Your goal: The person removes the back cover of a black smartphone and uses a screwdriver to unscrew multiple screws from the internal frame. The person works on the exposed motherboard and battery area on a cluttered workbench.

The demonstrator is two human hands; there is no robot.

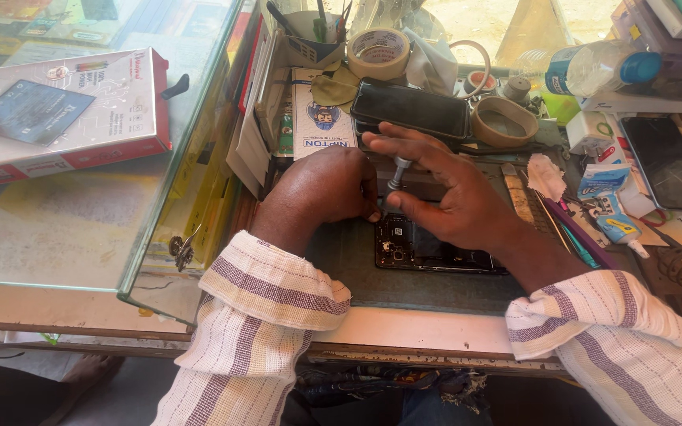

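1. The opened phone [428, 251] lies flat on the grey mat [404, 288] at the front of the counter [412, 327], back cover off, circuit parts exposed at its left end.
2. The left hand [329, 188] is curled into a loose fist, knuckles up, fingertips pressing at the phone's upper left corner; whether it holds anything cannot be told.
3. The right hand [455, 197] pinches a small metal-topped screwdriver [398, 172] upright between thumb and forefinger, other fingers spread, tip down at the phone's top edge.
4. Behind the hands: a second dark phone [414, 109], a tape roll [378, 52], a plastic bottle [601, 69].
5. To the left stands a glass case [80, 237] bearing a red-and-white box [65, 106].
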